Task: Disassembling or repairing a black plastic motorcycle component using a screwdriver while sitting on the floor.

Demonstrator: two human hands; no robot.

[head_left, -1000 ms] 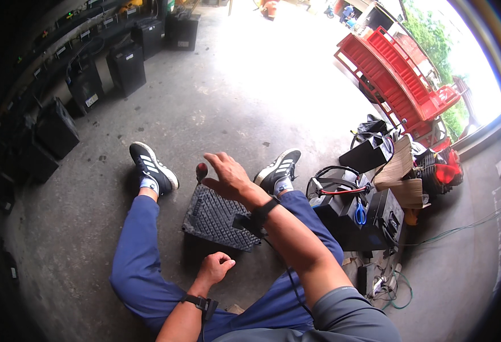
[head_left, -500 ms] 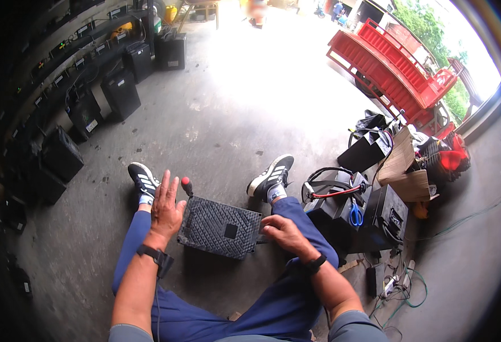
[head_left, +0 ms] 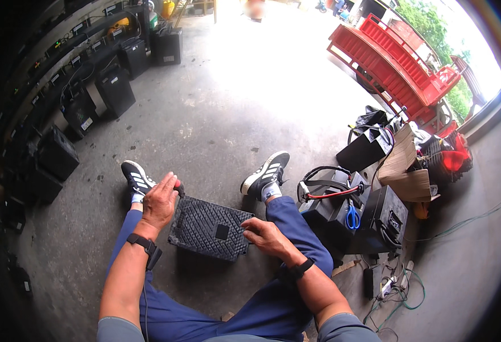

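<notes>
A black rectangular box (head_left: 205,222) with a ribbed, diamond-patterned top and a small dark square lies on the floor between my legs. At its far left corner is a handle with a red rounded end (head_left: 179,186), partly covered by my fingers. My left hand (head_left: 159,204) is closed around that red end, fingers and thumb on either side. Over the box's right edge, my right hand (head_left: 266,235) has its fingers curled together, the tips at the lid's rim. Whatever lies between them is hidden.
Black battery cases (head_left: 115,91) line the left wall. To my right stand more black cases (head_left: 384,219), one carrying blue scissors (head_left: 352,216), near a cardboard box (head_left: 404,168). Cables and a power strip (head_left: 387,286) lie nearby. A red cargo tricycle (head_left: 398,74) is at far right.
My left hand has gone from flat and upright to closed at the red end. My right hand has shifted from beside the box onto its right edge.
</notes>
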